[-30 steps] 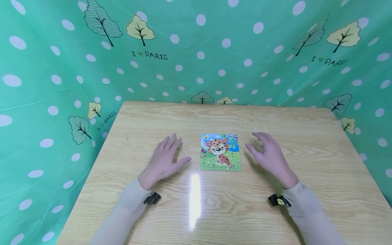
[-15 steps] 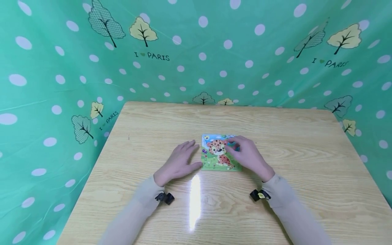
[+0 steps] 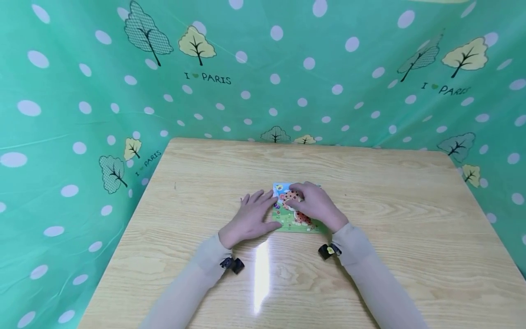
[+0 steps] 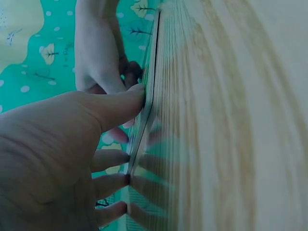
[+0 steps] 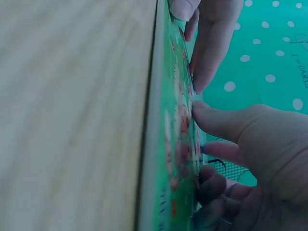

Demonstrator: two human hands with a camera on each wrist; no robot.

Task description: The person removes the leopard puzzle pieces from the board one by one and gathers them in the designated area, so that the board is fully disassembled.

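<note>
A flat square picture puzzle (image 3: 287, 224) lies on the table, showing a spotted leopard cub on green grass under blue sky. My left hand (image 3: 252, 219) lies at its left side, fingers spread, with the thumb resting on the near left corner. Over the right half, my right hand (image 3: 315, 205) hides part of the picture. Its thumb and bent fingers stand apart above the cub's head in the head view. In the right wrist view, the right thumb (image 5: 211, 118) touches the puzzle's face (image 5: 173, 120). No loose piece shows between the fingers.
The wooden table (image 3: 390, 219) carries a bright light reflection (image 3: 261, 274) in front of the puzzle. A green dotted cloth (image 3: 263, 68) with printed trees hangs behind and around the sides. Small black cameras (image 3: 232, 265) sit on both wrists.
Both hands have come inward to the puzzle. The left thumb now rests on its corner, and the right hand has moved left over the picture. The view has shifted slightly.
</note>
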